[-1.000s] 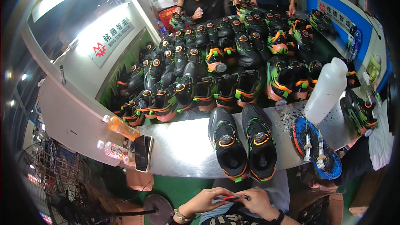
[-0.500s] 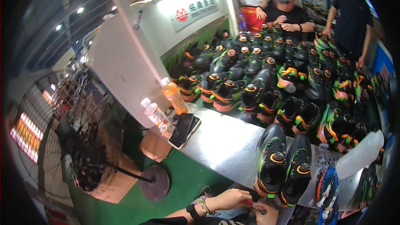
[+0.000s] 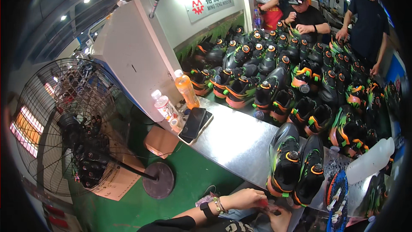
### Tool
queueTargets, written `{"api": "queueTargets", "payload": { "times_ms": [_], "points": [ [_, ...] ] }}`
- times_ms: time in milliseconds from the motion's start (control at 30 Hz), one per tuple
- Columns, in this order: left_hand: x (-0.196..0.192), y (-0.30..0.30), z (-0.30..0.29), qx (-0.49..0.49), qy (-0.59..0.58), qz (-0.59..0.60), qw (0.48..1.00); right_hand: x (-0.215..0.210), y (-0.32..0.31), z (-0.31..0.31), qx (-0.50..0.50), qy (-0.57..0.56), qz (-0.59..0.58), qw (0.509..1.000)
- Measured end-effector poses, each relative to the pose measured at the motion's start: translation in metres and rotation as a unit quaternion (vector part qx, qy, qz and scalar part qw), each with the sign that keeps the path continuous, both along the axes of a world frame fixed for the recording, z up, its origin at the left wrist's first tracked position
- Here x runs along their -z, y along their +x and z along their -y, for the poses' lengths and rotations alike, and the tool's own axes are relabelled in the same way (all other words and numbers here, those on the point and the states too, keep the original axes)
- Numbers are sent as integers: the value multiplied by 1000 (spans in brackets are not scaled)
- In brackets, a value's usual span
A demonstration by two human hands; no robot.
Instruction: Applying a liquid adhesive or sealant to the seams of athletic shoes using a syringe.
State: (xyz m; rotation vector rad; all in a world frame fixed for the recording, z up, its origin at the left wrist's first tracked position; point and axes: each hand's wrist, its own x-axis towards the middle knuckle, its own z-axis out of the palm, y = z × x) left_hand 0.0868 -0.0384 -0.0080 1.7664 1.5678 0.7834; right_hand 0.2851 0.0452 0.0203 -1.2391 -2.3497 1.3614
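below table edge, left hand [image 3: 246, 198] and right hand [image 3: 280, 217] meet, grip pinched together on small red piece [image 3: 262, 203].

The table [image 3: 234, 139] at centre frame is bare sheet metal — brushed, dully reflective. The black shoes [image 3: 296, 169] at lower right look like matt fabric with glossy orange plastic trim. The orange bottle [image 3: 186, 89] is clear, shiny plastic. The fan [image 3: 64, 124] at left has a thin wire-metal cage — its round base is matt.
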Motion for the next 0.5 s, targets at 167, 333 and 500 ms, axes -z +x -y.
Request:
{"api": "queueTargets", "payload": {
  "times_ms": [167,333,500],
  "points": [
    [-13,-18,0,-14,3,32,999,29,-10,5,82,-81,-52,992],
    [-23,-31,-9,-48,-11,70,996,31,-23,0,104,-56,-95,988],
    [-25,-35,-18,-23,-36,66,997,26,-20,3,94,14,-135,986]
  ]
}}
